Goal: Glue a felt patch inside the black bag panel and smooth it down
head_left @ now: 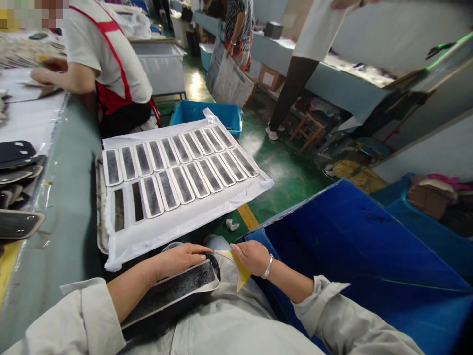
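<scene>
A dark rectangular panel with a white border (177,288) lies across my lap. My left hand (181,259) rests along its upper edge, fingers together, near the panel's right end. My right hand (253,257) pinches a yellow and white sheet (241,272) between thumb and fingers, just right of the panel's end. In front of me stands a rack covered with white cloth (185,222), bearing two rows of similar dark panels with white borders (169,190). Two open slots show at the near left of the rack, with no panel on them.
A table (74,197) with stacked dark pieces (18,172) runs along the left, where a person in a red apron (111,54) sits. A large blue bin (351,256) stands close on my right. Behind the rack is a blue tub (207,116). Other people stand farther back.
</scene>
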Motion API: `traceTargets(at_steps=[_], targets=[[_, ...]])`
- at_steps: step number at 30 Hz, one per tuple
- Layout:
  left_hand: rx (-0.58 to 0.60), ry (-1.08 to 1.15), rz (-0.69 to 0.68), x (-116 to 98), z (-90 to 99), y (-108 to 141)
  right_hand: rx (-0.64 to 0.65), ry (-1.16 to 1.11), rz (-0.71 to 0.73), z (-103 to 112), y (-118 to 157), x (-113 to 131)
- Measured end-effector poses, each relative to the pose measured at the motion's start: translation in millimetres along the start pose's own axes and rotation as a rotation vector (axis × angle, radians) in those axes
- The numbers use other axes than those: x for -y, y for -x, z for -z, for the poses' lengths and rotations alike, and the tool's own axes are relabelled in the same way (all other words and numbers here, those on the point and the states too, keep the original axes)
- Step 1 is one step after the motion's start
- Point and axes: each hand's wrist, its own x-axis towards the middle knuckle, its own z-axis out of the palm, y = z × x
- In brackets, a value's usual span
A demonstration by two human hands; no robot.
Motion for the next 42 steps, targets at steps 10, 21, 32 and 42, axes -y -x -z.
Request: traceTargets(at_steps=[10, 21, 32, 42], targets=[[-0.052, -0.358, 0.083, -17, -8.2, 19, 0.298, -0.852, -0.008, -17, 20, -7], [-0.487, -0.898, 0.0, 2, -68.8, 16, 0.73, -1.108, 0.067, -11, 35, -11], [-0.73, -0.995, -0.168, 16, -83.0, 14, 0.723, -0.754, 0.2, 25, 18, 3], [-0.767, -1.017, -0.213, 17, -86.7, 16, 0.766, -0.629, 0.18, 31, 8, 12]])
